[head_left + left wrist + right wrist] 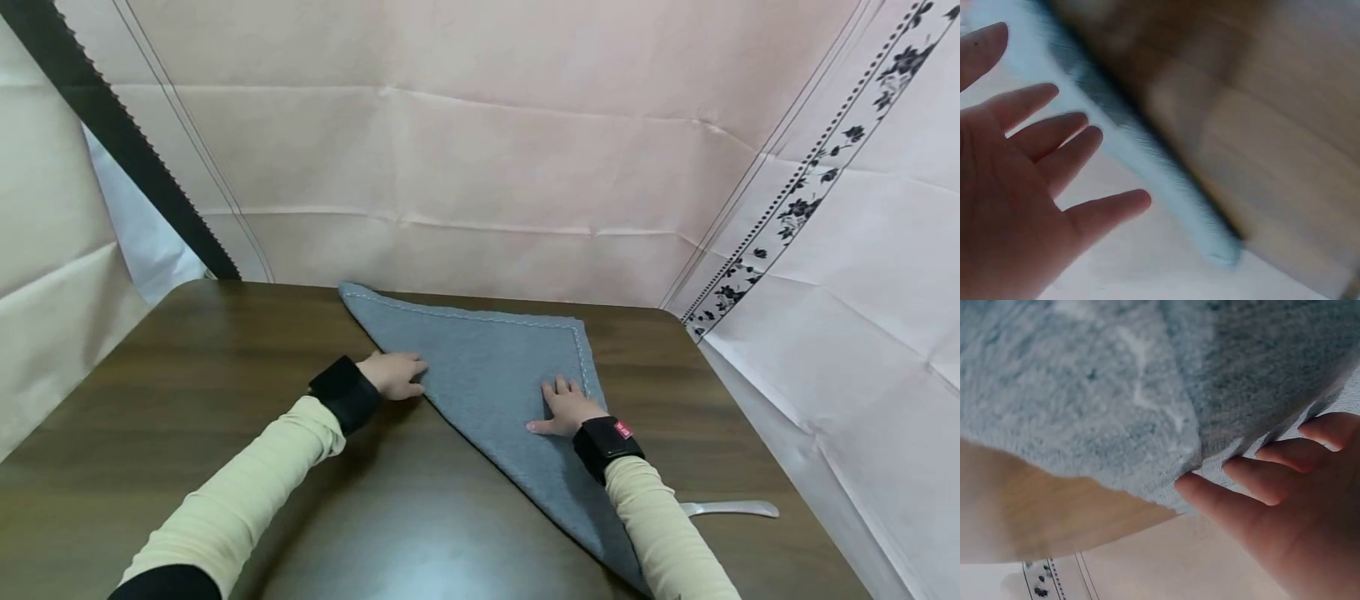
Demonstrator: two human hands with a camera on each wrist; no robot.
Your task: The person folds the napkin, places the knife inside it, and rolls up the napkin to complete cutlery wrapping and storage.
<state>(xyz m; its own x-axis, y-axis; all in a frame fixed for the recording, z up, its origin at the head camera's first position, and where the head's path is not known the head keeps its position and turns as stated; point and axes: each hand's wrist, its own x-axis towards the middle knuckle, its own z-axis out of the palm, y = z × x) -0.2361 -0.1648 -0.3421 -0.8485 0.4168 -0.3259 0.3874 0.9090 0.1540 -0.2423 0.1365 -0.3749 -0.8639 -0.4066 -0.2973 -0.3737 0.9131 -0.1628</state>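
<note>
Two hands lie on a grey felt-like cloth folded into a triangle (pixel 487 375), which sits on the dark wooden table (pixel 187 375) towards its far right. The left hand (pixel 393 375) rests at the diagonal fold, fingers relaxed and gripping nothing; the right hand (pixel 566 408) lies flat near the stitched edge, seemingly pinning the layers. A pale utensil handle (pixel 731 508) pokes out beside the right sleeve.

The small red tag (pixel 622 429) on the right wristband carries lettering too small to read.

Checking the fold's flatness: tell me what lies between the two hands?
Only grey cloth lies between the left hand and right hand, shown in the head view.
</note>
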